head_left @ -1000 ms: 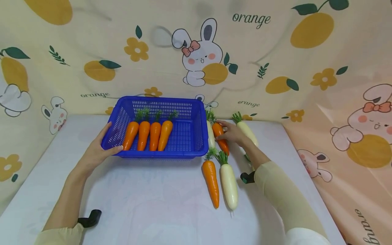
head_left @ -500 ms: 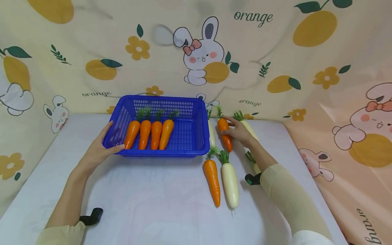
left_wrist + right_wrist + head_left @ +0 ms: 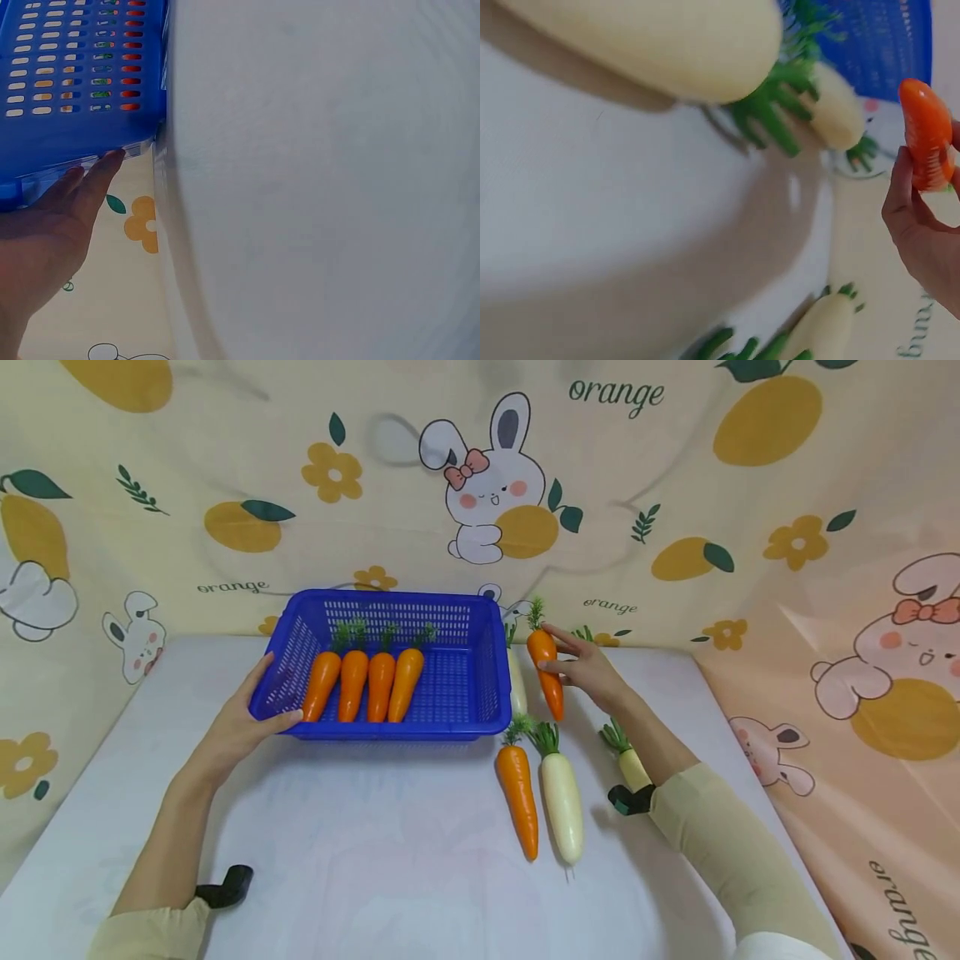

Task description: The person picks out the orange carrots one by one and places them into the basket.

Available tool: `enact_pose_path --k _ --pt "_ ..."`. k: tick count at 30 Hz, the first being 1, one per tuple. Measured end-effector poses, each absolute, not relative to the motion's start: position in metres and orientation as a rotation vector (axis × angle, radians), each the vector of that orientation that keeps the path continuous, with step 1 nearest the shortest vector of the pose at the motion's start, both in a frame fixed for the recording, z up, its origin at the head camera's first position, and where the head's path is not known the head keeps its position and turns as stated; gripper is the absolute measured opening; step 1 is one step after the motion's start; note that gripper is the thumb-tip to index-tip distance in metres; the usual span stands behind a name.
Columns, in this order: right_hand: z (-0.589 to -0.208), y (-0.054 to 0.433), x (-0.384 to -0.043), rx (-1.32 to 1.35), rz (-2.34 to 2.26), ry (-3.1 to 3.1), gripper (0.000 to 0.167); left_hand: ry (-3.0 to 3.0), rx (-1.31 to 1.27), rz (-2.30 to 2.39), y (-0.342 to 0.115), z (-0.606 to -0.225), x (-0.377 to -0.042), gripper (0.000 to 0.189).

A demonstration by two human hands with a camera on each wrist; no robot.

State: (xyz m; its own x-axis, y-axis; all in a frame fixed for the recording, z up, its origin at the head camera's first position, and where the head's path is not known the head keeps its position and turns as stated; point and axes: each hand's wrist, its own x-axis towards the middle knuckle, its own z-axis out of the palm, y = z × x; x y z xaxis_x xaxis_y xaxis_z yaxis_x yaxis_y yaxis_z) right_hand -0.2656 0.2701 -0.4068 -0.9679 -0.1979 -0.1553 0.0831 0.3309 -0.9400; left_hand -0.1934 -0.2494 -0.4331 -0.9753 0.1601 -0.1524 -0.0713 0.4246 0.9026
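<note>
My right hand (image 3: pixel 588 670) pinches an orange carrot (image 3: pixel 544 660) between thumb and fingers, its green top upward and its tip hanging down. In the right wrist view this carrot (image 3: pixel 925 127) is held up off the table. My left hand (image 3: pixel 236 718) grips the front left corner of a blue plastic basket (image 3: pixel 397 729), thumb at the front rim and fingers along the side. In the left wrist view those fingers (image 3: pixel 101 180) lie against the outside of the basket (image 3: pixel 75 139). Several carrots (image 3: pixel 352 687) lie side by side in the basket's left half.
Another carrot (image 3: pixel 517 797) and a white radish (image 3: pixel 562 806) lie on the white table (image 3: pixel 337 852) in front of the basket's right end. A second radish (image 3: pixel 516 685) lies against its right side. More radishes, one partly under my right forearm (image 3: pixel 634 768), lie farther right.
My right hand has lifted the carrot from beside the basket, moving it up and slightly right. My left hand keeps its hold on the basket corner.
</note>
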Motion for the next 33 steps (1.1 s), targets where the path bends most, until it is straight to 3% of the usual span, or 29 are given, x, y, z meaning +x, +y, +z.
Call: enact_pose_path --k 20,33 --pt "-0.353 0.166 -0.261 -0.318 -1.75 2.264 0.07 2.45 0.08 1.623 -0.251 -0.431 -0.192 0.102" --pt "-0.385 0.114 -0.274 -0.2 -1.643 2.265 0.075 2.453 0.06 1.606 -0.248 -0.433 -0.192 0.103"
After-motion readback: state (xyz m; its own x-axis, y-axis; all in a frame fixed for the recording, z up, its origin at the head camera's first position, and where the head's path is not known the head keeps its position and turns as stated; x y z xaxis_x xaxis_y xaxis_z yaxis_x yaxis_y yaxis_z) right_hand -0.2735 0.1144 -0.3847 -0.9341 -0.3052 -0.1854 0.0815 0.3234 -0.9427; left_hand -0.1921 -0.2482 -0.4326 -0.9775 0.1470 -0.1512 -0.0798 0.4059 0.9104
